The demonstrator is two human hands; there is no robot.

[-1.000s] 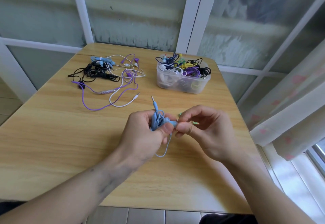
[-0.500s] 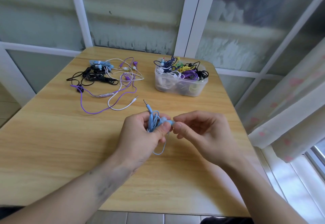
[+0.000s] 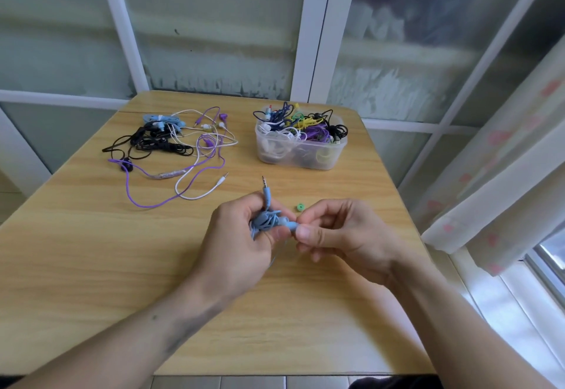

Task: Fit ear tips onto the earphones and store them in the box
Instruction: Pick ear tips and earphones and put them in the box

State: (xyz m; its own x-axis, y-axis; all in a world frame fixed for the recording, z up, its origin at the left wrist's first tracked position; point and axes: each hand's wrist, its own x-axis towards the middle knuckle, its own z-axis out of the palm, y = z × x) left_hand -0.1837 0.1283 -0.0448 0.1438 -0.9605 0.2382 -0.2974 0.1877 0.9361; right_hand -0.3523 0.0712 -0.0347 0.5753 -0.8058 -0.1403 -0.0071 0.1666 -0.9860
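My left hand (image 3: 241, 235) grips a bundled blue earphone (image 3: 266, 220), its jack plug sticking up and one earbud poking out to the right. My right hand (image 3: 339, 232) pinches the tip of that earbud between thumb and forefinger; whatever sits in the pinch is hidden. A small green ear tip (image 3: 300, 207) lies on the table just behind my fingers. The clear plastic box (image 3: 302, 156), full of coiled earphones in several colours, stands at the back right. A loose pile of earphones (image 3: 174, 144), black, blue, white and purple, lies at the back left.
The wooden table (image 3: 91, 266) ends close to window frames at the back. A curtain (image 3: 504, 174) hangs past the right edge. Purple and white cables trail from the pile toward the middle.
Both hands stayed together on the blue earphone with small finger shifts. The green ear tip behind my right hand is now in plain sight. The camera shifted slightly.
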